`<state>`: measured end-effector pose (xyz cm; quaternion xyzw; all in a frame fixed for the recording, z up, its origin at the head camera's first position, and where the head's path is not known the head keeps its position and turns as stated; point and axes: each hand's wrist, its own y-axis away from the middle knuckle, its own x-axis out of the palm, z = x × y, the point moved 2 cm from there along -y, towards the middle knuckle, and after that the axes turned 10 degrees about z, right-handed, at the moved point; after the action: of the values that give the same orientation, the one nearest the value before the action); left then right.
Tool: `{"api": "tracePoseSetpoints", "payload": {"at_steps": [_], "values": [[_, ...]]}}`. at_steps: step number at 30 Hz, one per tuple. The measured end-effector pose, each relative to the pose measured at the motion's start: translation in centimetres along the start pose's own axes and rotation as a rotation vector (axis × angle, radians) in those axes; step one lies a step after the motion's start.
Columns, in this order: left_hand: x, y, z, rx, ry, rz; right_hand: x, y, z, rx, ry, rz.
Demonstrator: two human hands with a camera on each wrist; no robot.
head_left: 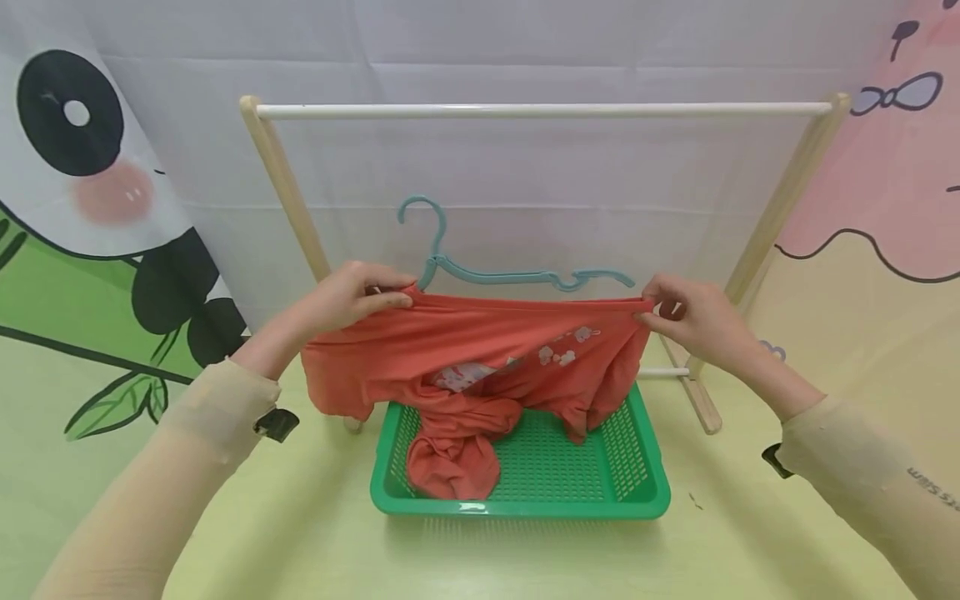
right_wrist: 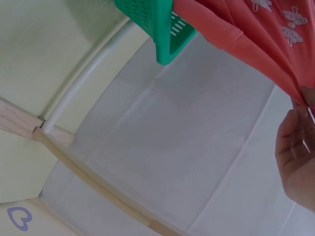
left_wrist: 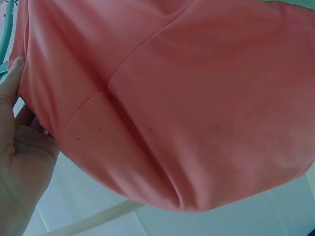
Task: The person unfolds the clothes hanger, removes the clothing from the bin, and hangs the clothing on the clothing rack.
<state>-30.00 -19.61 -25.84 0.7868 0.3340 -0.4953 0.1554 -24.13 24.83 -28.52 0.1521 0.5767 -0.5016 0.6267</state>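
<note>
A coral-red shirt with small pale flower prints is stretched between the two hands by its long top edge. My left hand pinches that edge near its left end, thumb in front. At the other end, the right hand pinches the corner between thumb and fingers. The cloth droops into a green basket, with a bunched part inside it. Just above and behind the stretched edge, a light blue hanger shows its hook and one arm; the cloth hides part of it. Seams and folds show closely in the left wrist view.
Behind the basket stands a wooden rack with a white top rail. Its lower white bar and wooden foot appear in the right wrist view. A printed cloth backdrop hangs behind. The pale yellow-green table lies below.
</note>
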Motion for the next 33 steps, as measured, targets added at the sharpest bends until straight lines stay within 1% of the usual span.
{"api": "tracePoseSetpoints", "payload": {"at_steps": [3,9,16,23,33], "values": [[-0.05,0.11,0.02,0.008,-0.016,0.001,0.01,-0.06,0.19,0.001,0.004,-0.001],[0.04,-0.08,0.02,0.043,-0.03,0.024,-0.09,-0.16,0.53,-0.005,0.004,0.003],[-0.09,0.01,0.06,0.033,-0.021,0.026,-0.14,-0.18,0.76,-0.034,-0.011,0.02],[0.06,-0.09,-0.07,0.044,-0.031,0.046,-0.19,-0.11,0.78,-0.04,-0.003,0.026],[0.4,-0.15,-0.03,0.053,-0.035,0.056,-0.32,-0.1,1.0,-0.051,-0.006,0.042]]}}
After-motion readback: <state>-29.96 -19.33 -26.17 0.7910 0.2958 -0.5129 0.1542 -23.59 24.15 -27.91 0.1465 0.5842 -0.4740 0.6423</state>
